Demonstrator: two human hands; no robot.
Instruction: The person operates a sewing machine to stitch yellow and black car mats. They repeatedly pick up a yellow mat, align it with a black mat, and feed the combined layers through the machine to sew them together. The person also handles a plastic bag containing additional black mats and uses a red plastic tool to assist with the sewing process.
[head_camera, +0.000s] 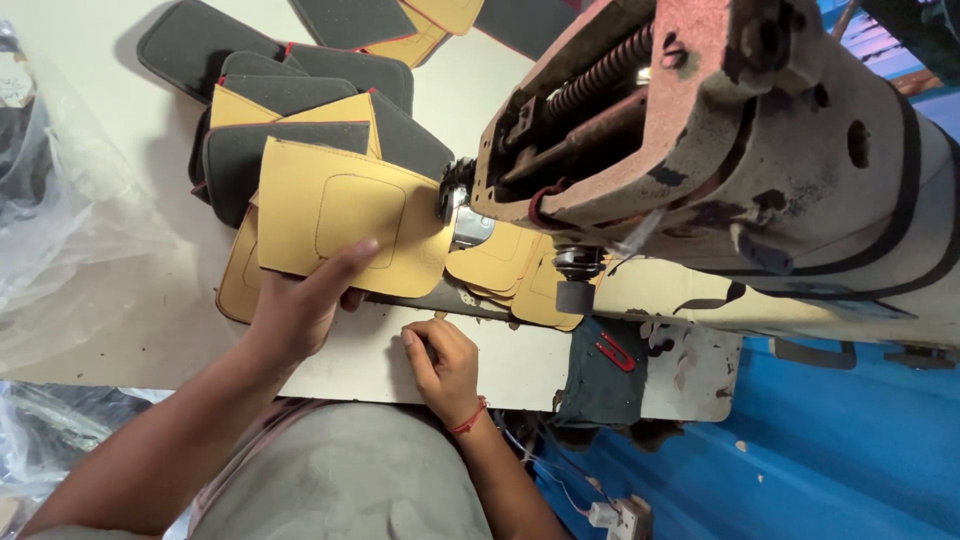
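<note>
We've got a pale counter (120, 310) left of the sewing machine (740, 150); our left hand (300, 305) grips a tan panel (345, 210), right hand (445, 365) curled loosely, holding nothing, at the counter's near edge.

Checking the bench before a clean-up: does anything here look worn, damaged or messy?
The sewing machine has paint worn off in patches. Dark and tan pieces lie in a loose, overlapping heap beyond the left hand.
</note>
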